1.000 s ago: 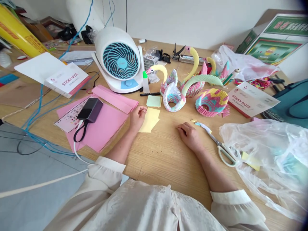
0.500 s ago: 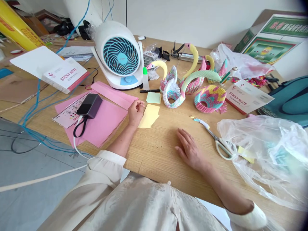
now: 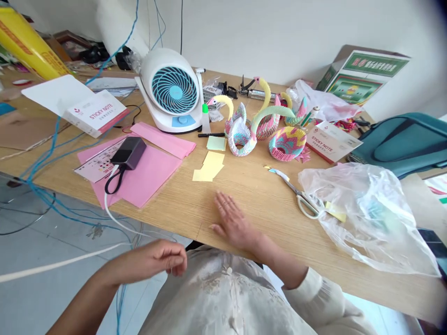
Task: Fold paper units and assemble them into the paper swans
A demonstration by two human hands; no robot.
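Observation:
My left hand (image 3: 164, 258) hangs off the table's front edge, its fingers curled in with nothing seen in them. Flat on the wood lies my right hand (image 3: 233, 222), fingers stretched and slightly spread, palm down. Just beyond it are several overlapping yellow sticky notes (image 3: 210, 166). A pale green stack of notes (image 3: 216, 143) sits behind these. To the right of my right hand rest scissors (image 3: 303, 197) with whitish handles, blades pointing away to the left. Small paper scraps (image 3: 278, 173) lie by the blade tips.
Folded-paper swans (image 3: 240, 137) stand towards the back, beside a white fan (image 3: 172, 88). At left, pink sheets (image 3: 157, 174) lie under a dark power bank (image 3: 128, 152). A clear plastic bag (image 3: 366, 214) and a teal bag (image 3: 405, 142) take up the right side.
My left hand has pulled back from the yellow notes to in front of the table, uncovering a note at their left. My right hand, still flat, has slid left. The view has shifted.

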